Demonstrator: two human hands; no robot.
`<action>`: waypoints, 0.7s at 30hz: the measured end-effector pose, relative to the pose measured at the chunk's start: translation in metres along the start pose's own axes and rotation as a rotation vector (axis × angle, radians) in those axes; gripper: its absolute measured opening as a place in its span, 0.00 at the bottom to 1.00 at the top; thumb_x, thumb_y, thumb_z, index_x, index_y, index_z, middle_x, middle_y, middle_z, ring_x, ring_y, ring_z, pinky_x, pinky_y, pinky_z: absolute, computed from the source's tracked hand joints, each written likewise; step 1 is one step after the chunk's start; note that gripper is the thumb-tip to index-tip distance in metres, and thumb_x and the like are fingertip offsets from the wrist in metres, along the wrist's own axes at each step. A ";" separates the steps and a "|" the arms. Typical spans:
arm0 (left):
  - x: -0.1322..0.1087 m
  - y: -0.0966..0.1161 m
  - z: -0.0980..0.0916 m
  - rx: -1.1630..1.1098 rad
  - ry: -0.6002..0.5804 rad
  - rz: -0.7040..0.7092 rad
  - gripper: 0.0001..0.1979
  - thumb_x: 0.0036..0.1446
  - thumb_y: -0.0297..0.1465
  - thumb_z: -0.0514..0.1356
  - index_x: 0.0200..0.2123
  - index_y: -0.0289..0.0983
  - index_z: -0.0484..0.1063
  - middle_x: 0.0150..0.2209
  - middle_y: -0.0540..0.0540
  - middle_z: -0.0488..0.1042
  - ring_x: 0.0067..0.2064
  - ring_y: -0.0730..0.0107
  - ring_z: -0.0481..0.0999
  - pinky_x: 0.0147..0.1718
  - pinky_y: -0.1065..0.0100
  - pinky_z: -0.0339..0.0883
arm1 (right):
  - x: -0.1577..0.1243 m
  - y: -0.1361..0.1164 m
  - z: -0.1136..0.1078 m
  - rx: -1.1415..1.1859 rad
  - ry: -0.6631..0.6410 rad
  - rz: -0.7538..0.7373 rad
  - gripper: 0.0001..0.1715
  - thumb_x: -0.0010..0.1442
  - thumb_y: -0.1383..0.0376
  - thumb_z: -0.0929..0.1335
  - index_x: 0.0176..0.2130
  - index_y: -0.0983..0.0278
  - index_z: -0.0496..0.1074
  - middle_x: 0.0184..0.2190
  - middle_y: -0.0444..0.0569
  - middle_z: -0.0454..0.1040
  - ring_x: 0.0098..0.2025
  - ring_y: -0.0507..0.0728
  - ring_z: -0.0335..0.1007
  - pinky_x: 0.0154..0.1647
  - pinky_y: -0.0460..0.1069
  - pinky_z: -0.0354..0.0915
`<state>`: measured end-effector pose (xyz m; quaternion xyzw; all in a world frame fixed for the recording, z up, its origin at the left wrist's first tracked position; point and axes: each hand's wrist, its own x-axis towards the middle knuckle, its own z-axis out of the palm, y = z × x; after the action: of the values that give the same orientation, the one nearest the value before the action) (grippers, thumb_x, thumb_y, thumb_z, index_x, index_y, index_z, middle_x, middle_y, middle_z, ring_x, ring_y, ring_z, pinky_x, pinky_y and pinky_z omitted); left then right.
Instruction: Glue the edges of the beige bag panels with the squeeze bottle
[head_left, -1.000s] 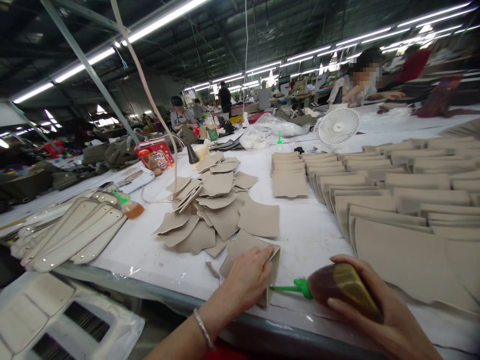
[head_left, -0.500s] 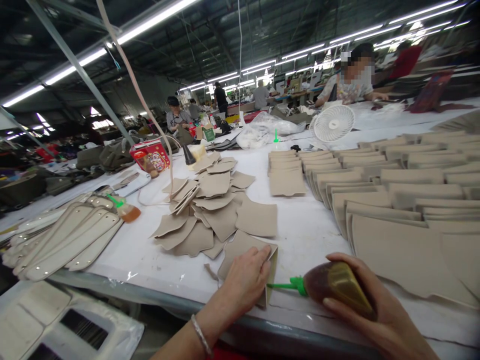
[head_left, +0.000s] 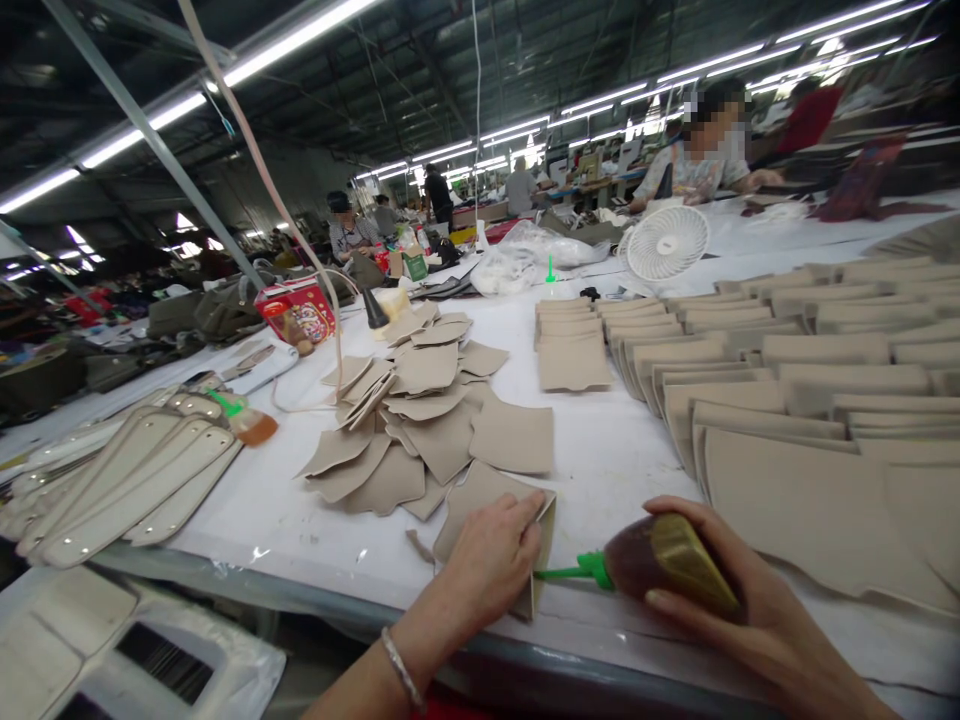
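Observation:
My right hand (head_left: pixel 757 600) is wrapped around a glue bottle (head_left: pixel 675 565) with dark amber contents and a green nozzle. The bottle lies on its side in my grip, and its nozzle tip meets the edge of a beige leather-like piece (head_left: pixel 469 495). My left hand (head_left: pixel 495 555) is closed over that same piece at the table's front edge, fingers bent and the index finger at its far corner; its thumb is hidden. A paler strip shows along the piece's right edge. Just beyond lies a loose pile of similar beige pieces (head_left: pixel 431 420).
Overlapping rows of beige pieces (head_left: pixel 810 500) cover the right side. Pale straps (head_left: pixel 150 490) and a second glue bottle (head_left: pixel 255 427) lie left. A white fan (head_left: pixel 667 245), a red box (head_left: pixel 300 310) and a hanging hose (head_left: pixel 277 190) stand farther back. A co-worker (head_left: pixel 697 165) sits across the table.
The camera view has shifted slightly. Both hands stay nearly where they were, with the glue nozzle still at the piece's edge. The co-worker's hand across the table has moved a little.

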<state>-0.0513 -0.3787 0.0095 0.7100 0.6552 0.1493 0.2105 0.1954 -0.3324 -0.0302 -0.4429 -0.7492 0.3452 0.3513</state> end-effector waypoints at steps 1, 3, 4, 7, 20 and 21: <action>0.000 0.000 0.000 0.004 -0.002 0.001 0.23 0.64 0.29 0.46 0.60 0.42 0.66 0.45 0.45 0.75 0.47 0.62 0.74 0.49 0.64 0.66 | 0.002 0.000 0.000 -0.009 0.037 0.001 0.33 0.54 0.45 0.71 0.54 0.56 0.63 0.47 0.49 0.72 0.44 0.63 0.73 0.46 0.54 0.70; 0.000 -0.001 0.000 0.010 -0.002 0.005 0.23 0.64 0.30 0.46 0.59 0.44 0.67 0.44 0.46 0.75 0.46 0.62 0.74 0.48 0.64 0.66 | 0.007 0.002 -0.002 -0.033 0.124 0.009 0.35 0.54 0.44 0.71 0.54 0.56 0.63 0.48 0.50 0.71 0.44 0.64 0.72 0.46 0.55 0.70; 0.000 -0.001 0.000 0.009 -0.001 0.007 0.22 0.64 0.30 0.46 0.59 0.44 0.67 0.43 0.46 0.75 0.46 0.62 0.75 0.48 0.64 0.67 | 0.008 0.003 -0.002 -0.042 0.148 0.017 0.35 0.53 0.44 0.71 0.54 0.56 0.63 0.48 0.50 0.71 0.45 0.64 0.71 0.46 0.55 0.69; 0.000 -0.001 -0.001 -0.011 0.000 0.012 0.22 0.64 0.30 0.46 0.58 0.44 0.68 0.42 0.46 0.75 0.45 0.62 0.75 0.48 0.64 0.67 | 0.003 0.007 -0.003 -0.032 0.080 0.010 0.35 0.54 0.44 0.71 0.55 0.53 0.62 0.50 0.48 0.70 0.46 0.64 0.71 0.48 0.55 0.69; 0.000 -0.001 -0.001 -0.035 0.009 0.007 0.23 0.64 0.29 0.47 0.59 0.43 0.68 0.46 0.46 0.75 0.48 0.62 0.74 0.50 0.64 0.66 | -0.003 0.015 -0.005 -0.054 0.034 -0.041 0.35 0.52 0.45 0.72 0.56 0.51 0.63 0.49 0.45 0.72 0.44 0.64 0.73 0.44 0.52 0.72; 0.000 -0.001 -0.001 -0.034 0.012 0.009 0.23 0.64 0.29 0.47 0.59 0.43 0.68 0.46 0.46 0.75 0.48 0.62 0.74 0.50 0.64 0.66 | -0.003 0.015 -0.005 -0.056 0.049 -0.040 0.35 0.52 0.45 0.72 0.56 0.51 0.63 0.49 0.45 0.72 0.44 0.64 0.73 0.45 0.52 0.72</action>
<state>-0.0528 -0.3783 0.0096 0.7083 0.6507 0.1657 0.2178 0.2069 -0.3288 -0.0412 -0.4459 -0.7584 0.3059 0.3638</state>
